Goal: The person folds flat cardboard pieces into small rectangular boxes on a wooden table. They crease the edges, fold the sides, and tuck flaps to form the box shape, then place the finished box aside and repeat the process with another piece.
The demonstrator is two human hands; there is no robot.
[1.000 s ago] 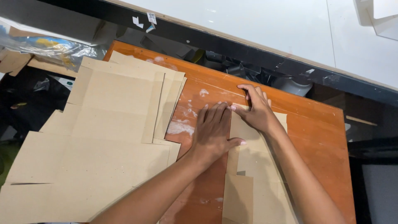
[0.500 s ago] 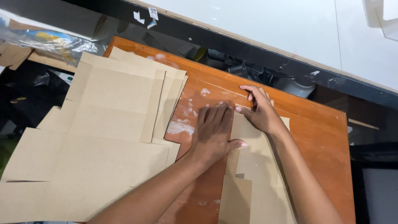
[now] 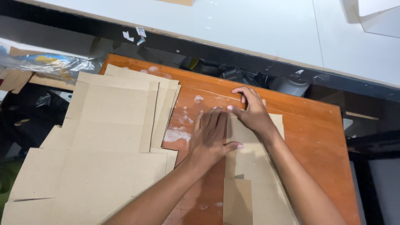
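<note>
Orange wooden table [image 3: 316, 137], white counter [image 3: 250, 25] beyond | left hand [image 3: 210, 137], right hand [image 3: 252, 112] pressed flat, fingers spread, on cardboard strip [image 3: 250, 166] | strip's lower end cut off

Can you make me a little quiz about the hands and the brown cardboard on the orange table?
1. True or false: both hands press on one cardboard piece.
2. Which hand lies flat with its fingers together? A) left hand B) right hand
3. Fill in: the big stack of cardboard sheets lies to the ____ of the hands on the wooden table.

Key: 1 true; 2 A; 3 left
</note>
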